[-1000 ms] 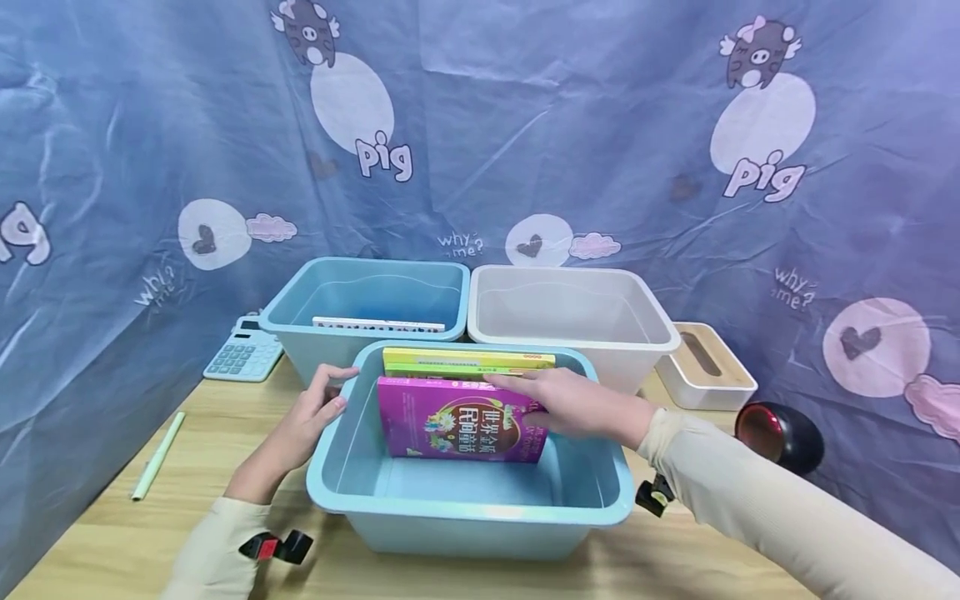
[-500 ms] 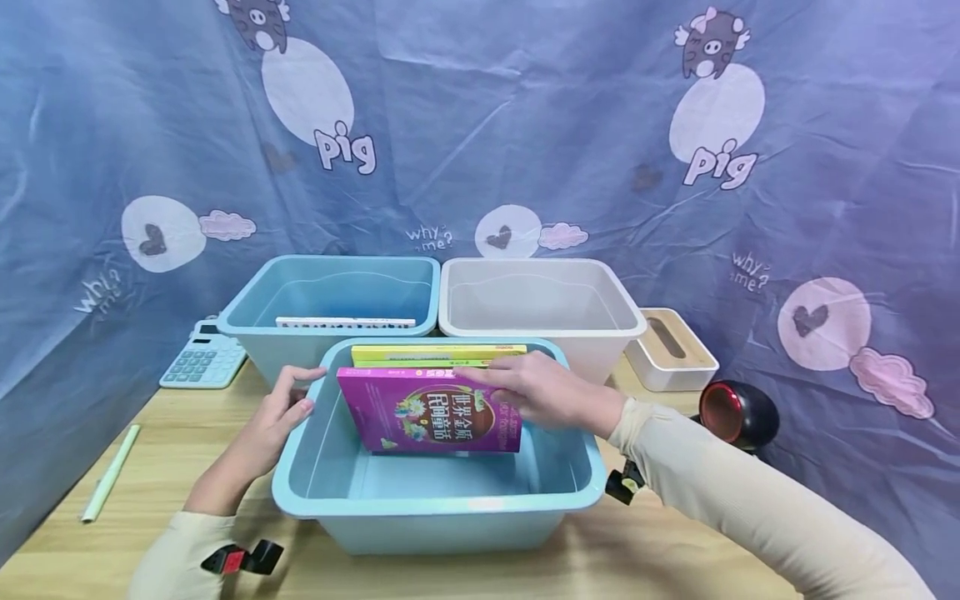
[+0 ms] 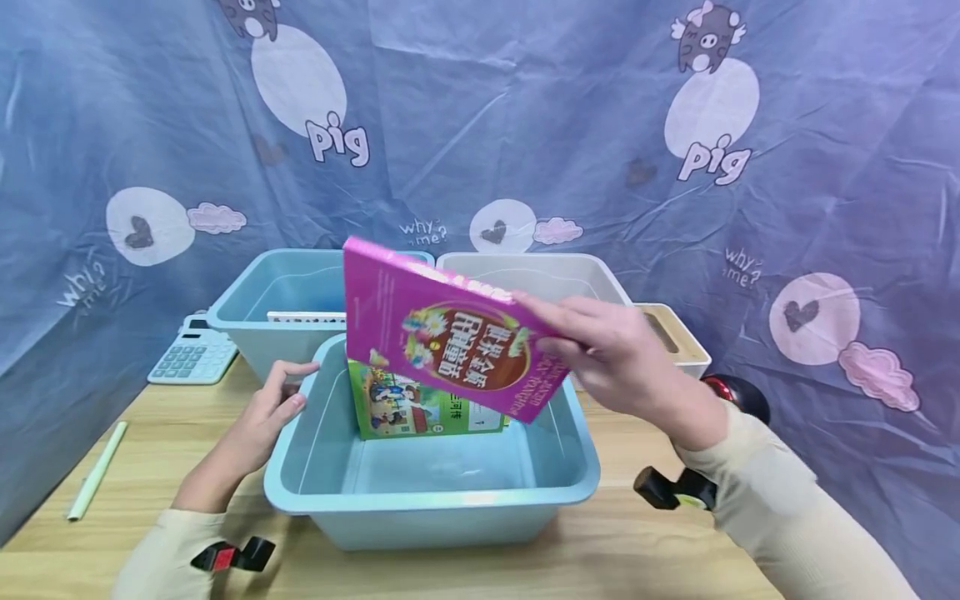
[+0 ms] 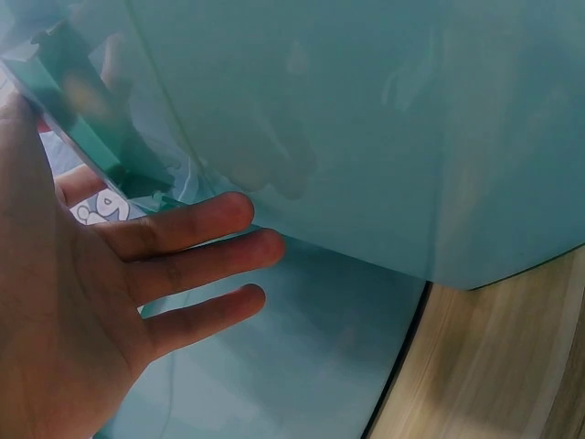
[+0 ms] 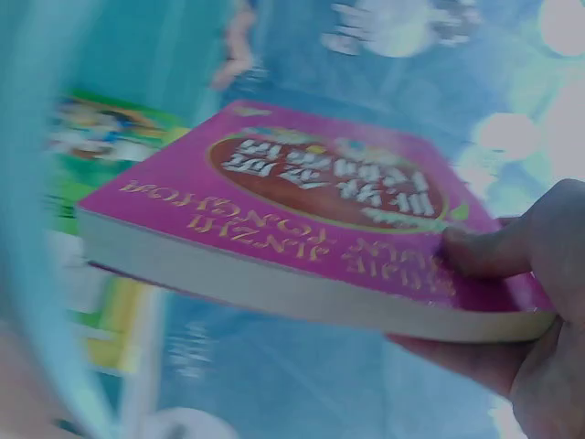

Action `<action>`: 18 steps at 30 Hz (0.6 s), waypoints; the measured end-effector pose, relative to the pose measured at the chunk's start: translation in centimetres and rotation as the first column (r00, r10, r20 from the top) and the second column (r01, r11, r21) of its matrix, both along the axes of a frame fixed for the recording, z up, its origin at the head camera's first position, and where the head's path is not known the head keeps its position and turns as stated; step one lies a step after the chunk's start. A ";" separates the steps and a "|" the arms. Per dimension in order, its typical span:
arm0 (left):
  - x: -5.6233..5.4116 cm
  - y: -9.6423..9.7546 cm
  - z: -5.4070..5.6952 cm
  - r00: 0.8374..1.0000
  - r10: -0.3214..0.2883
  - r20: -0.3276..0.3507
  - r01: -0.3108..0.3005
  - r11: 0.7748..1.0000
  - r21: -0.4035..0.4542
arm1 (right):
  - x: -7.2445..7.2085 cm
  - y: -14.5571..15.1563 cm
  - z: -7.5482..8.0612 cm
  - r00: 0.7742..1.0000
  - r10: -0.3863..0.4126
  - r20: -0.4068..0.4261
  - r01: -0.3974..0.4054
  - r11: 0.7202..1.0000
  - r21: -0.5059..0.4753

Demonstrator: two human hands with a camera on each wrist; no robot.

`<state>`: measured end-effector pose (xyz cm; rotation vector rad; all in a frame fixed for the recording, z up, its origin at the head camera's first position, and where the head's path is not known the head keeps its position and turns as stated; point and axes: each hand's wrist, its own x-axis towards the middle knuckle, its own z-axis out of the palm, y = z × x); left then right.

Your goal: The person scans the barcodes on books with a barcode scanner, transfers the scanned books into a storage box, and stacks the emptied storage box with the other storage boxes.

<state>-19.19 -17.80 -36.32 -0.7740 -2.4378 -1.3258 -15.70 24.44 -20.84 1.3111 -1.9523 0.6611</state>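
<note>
My right hand (image 3: 626,362) grips a purple storybook (image 3: 397,321) by its right end, holding it tilted above the light blue bin (image 3: 431,502). The right wrist view has the thumb on the cover of the thick purple storybook (image 5: 302,251) and fingers beneath. Inside the bin a green picture book (image 3: 408,412) stands upright at the back, partly hidden by the purple one. At the bin's left rim, my left hand (image 3: 243,437) touches with index finger and thumb; the left wrist view has its other fingers (image 4: 206,265) stretched out along the bin's outer wall.
Behind stand a blue bin (image 3: 258,333) with a white-edged book (image 3: 303,317) in it and a white bin (image 3: 540,265). A calculator (image 3: 191,354) and pale green stick (image 3: 97,471) lie left. At right are a white tissue box (image 3: 690,350) and black cup (image 3: 750,400).
My right hand has lifted the purple storybook up out of the bin and tilted it, uncovering the green book behind. The left hand stays at the rim; the head view has shifted slightly.
</note>
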 end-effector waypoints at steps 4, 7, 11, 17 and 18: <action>0.1 0.0 0.3 1.000 0.003 0.015 -0.003 1.000 -0.017 | 2.5 1.7 2.0 0.995 -0.102 0.002 0.102 0.991 -0.087; 0.1 0.0 0.3 1.000 0.011 0.024 -0.010 0.999 -0.033 | 3.8 3.2 2.7 0.988 -0.155 0.004 0.154 0.972 -0.178; 0.0 0.0 0.3 0.999 0.011 0.036 -0.009 0.999 -0.045 | 5.0 5.3 2.7 0.982 -0.187 0.010 0.181 0.934 -0.307; 0.1 0.0 0.4 0.999 0.013 0.049 -0.011 0.999 -0.042 | 7.6 8.9 1.6 0.942 -0.323 0.090 0.331 0.854 -0.402; 0.1 0.0 0.4 0.999 0.013 0.051 -0.011 0.999 -0.041 | 8.0 9.9 1.1 0.925 -0.358 0.125 0.377 0.836 -0.399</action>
